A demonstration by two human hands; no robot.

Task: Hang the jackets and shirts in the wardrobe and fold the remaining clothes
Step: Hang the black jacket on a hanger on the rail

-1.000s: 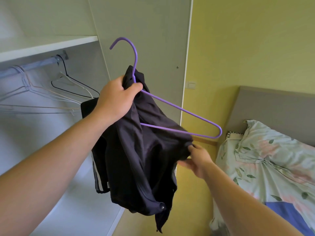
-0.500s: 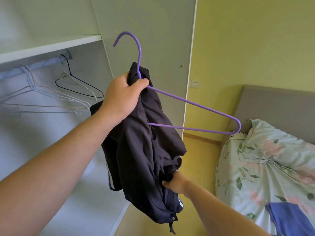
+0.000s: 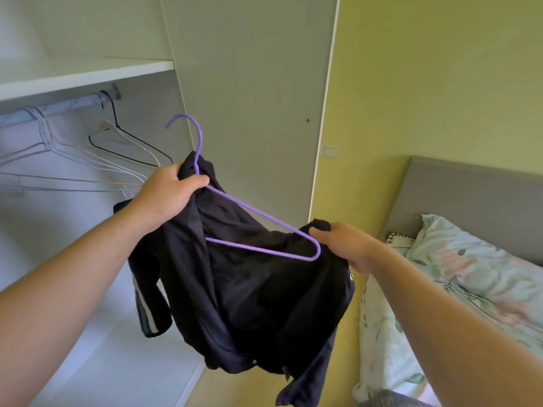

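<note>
Getting the dark jacket (image 3: 249, 286) onto a purple hanger (image 3: 258, 218)
left hand (image 3: 164, 198) grips hanger neck plus collar, right hand (image 3: 346, 248) pinches the shoulder fabric

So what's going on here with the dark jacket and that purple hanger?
A person stands at an open wardrobe, getting a dark jacket onto a purple hanger. The left hand grips the hanger's neck together with the jacket's collar. The right hand holds a bunch of fabric by the hanger's far end, which lies bare. The jacket is not yet on the rail.
</note>
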